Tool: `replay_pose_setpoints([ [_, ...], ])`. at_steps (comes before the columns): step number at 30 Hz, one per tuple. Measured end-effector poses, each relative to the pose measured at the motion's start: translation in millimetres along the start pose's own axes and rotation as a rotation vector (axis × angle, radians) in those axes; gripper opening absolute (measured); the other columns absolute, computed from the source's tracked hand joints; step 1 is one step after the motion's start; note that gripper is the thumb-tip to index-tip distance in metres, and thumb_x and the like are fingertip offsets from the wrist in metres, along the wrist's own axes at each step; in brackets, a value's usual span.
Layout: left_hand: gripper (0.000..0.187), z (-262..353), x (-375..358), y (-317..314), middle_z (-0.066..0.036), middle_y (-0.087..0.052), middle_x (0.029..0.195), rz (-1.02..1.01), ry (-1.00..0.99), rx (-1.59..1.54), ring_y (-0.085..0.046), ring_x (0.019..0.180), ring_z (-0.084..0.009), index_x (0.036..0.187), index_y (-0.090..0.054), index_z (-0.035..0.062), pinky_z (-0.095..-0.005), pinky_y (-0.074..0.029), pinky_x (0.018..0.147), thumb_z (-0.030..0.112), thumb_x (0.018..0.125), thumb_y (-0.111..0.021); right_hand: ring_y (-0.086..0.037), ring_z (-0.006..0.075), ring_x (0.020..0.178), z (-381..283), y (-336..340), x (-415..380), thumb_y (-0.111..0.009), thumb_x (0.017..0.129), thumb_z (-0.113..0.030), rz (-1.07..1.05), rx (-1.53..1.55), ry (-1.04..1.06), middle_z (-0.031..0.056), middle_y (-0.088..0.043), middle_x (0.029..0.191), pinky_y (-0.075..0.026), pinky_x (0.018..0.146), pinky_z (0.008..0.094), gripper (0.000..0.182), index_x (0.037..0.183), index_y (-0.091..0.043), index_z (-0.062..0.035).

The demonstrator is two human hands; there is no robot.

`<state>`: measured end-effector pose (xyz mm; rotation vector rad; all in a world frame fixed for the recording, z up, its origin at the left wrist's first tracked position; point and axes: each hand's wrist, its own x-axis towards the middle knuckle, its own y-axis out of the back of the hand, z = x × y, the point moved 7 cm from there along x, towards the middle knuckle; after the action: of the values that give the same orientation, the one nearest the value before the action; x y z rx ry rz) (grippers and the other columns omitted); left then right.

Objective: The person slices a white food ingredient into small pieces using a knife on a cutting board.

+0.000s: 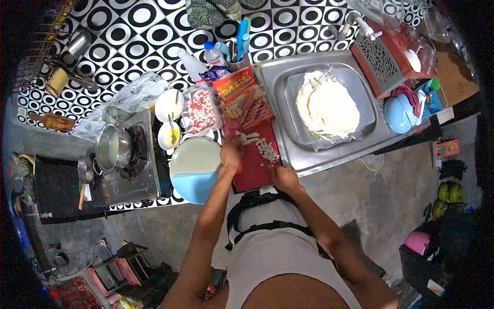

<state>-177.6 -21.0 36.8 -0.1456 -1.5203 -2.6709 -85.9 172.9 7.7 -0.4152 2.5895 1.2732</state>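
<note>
A red cutting board lies at the counter edge in front of me. My left hand is over its left side, fingers curled at the near end of some white strips. Small chopped white pieces sit in a heap to the right of that hand. My right hand is closed at the board's right edge, on what looks like a knife, its blade mostly hidden beside the heap. Behind the strips stands a red and yellow food packet with a tray of reddish meat.
Left of the board are a large plate, two small bowls, a tray of red and white diced food and a stove with a metal pot. On the right, a steel sink holds a plastic-covered container.
</note>
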Motion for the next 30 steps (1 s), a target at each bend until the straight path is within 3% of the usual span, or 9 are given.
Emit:
replay_pose_setpoints([
  [3, 0.030, -7, 4, -12, -0.014, -0.056, 0.104, 0.061, -0.061, 0.119, -0.052, 0.090, -0.0359, 0.100, -0.061, 0.0086, -0.0417, -0.047, 0.077, 0.011, 0.070, -0.059, -0.060, 0.0432, 0.076, 11, -14, 6, -0.034, 0.092, -0.043, -0.013, -0.035, 0.077, 0.0245, -0.061, 0.076, -0.046, 0.072, 0.0511, 0.049, 0.086, -0.062, -0.0027],
  [7, 0.024, 0, 6, -1, -0.017, -0.059, 0.101, -0.065, 0.109, 0.108, -0.053, 0.095, -0.0350, 0.093, -0.063, 0.0051, -0.0414, -0.046, 0.080, 0.016, 0.072, -0.061, -0.060, 0.0425, 0.071, 3, -11, -4, -0.033, 0.091, -0.045, 0.007, -0.068, 0.207, 0.0251, -0.061, 0.074, -0.047, 0.070, 0.0508, 0.055, 0.080, -0.063, -0.0002],
  [11, 0.018, -6, 3, -1, -0.018, -0.060, 0.092, 0.099, -0.055, 0.026, -0.056, 0.085, -0.0365, 0.087, -0.062, 0.0030, -0.0421, -0.047, 0.074, 0.013, 0.072, -0.062, -0.059, 0.0435, 0.070, -13, 20, -9, -0.034, 0.091, -0.045, -0.055, -0.081, 0.219, 0.0259, -0.060, 0.075, -0.047, 0.068, 0.0509, 0.057, 0.073, -0.063, 0.0004],
  [18, 0.026, 33, -5, 10, -0.016, -0.060, 0.091, -0.049, 0.099, -0.161, -0.057, 0.085, -0.0338, 0.101, -0.063, 0.0130, -0.0410, -0.047, 0.075, 0.012, 0.075, -0.062, -0.059, 0.0426, 0.077, 5, 13, 2, -0.034, 0.091, -0.046, -0.183, -0.005, 0.107, 0.0267, -0.060, 0.076, -0.045, 0.071, 0.0510, 0.056, 0.074, -0.062, -0.0004],
  [20, 0.035, 34, -12, -9, -0.014, -0.060, 0.103, -0.164, 0.075, -0.206, -0.058, 0.091, -0.0331, 0.107, -0.061, 0.0158, -0.0381, -0.048, 0.079, 0.005, 0.074, -0.059, -0.059, 0.0429, 0.077, 8, 13, -1, -0.034, 0.091, -0.047, -0.194, 0.022, 0.099, 0.0264, -0.060, 0.077, -0.045, 0.071, 0.0510, 0.056, 0.075, -0.062, -0.0009],
  [22, 0.039, 50, -18, -14, -0.013, -0.058, 0.109, -0.089, -0.217, -0.198, -0.057, 0.094, -0.0349, 0.109, -0.059, 0.0139, -0.0377, -0.049, 0.081, 0.001, 0.073, -0.057, -0.058, 0.0433, 0.077, 12, 16, -4, -0.034, 0.091, -0.047, -0.186, 0.035, 0.120, 0.0260, -0.060, 0.078, -0.045, 0.071, 0.0510, 0.056, 0.077, -0.062, -0.0010],
  [25, 0.056, 67, -26, -19, -0.015, -0.057, 0.112, -0.132, -0.316, -0.059, -0.057, 0.094, -0.0354, 0.124, -0.048, 0.0149, -0.0379, -0.049, 0.083, -0.002, 0.072, -0.056, -0.058, 0.0438, 0.077, 17, 20, -9, -0.034, 0.091, -0.048, -0.183, -0.013, 0.119, 0.0254, -0.060, 0.079, -0.045, 0.071, 0.0511, 0.056, 0.077, -0.061, -0.0011],
  [29, 0.084, 58, -31, -30, -0.020, -0.060, 0.102, -0.422, 0.071, 0.007, -0.059, 0.089, -0.0357, 0.141, -0.016, 0.0175, -0.0414, -0.048, 0.077, 0.000, 0.071, -0.058, -0.058, 0.0443, 0.076, 26, 17, -10, -0.034, 0.091, -0.049, -0.219, 0.062, 0.134, 0.0255, -0.060, 0.077, -0.045, 0.069, 0.0519, 0.056, 0.075, -0.059, -0.0006],
  [30, 0.083, 56, -31, -28, -0.020, -0.060, 0.099, -0.416, 0.112, -0.009, -0.059, 0.088, -0.0358, 0.141, -0.017, 0.0170, -0.0415, -0.048, 0.076, 0.001, 0.071, -0.058, -0.058, 0.0443, 0.076, 26, 19, -10, -0.034, 0.091, -0.048, -0.236, 0.054, 0.132, 0.0256, -0.060, 0.076, -0.044, 0.069, 0.0522, 0.056, 0.075, -0.059, -0.0005],
])
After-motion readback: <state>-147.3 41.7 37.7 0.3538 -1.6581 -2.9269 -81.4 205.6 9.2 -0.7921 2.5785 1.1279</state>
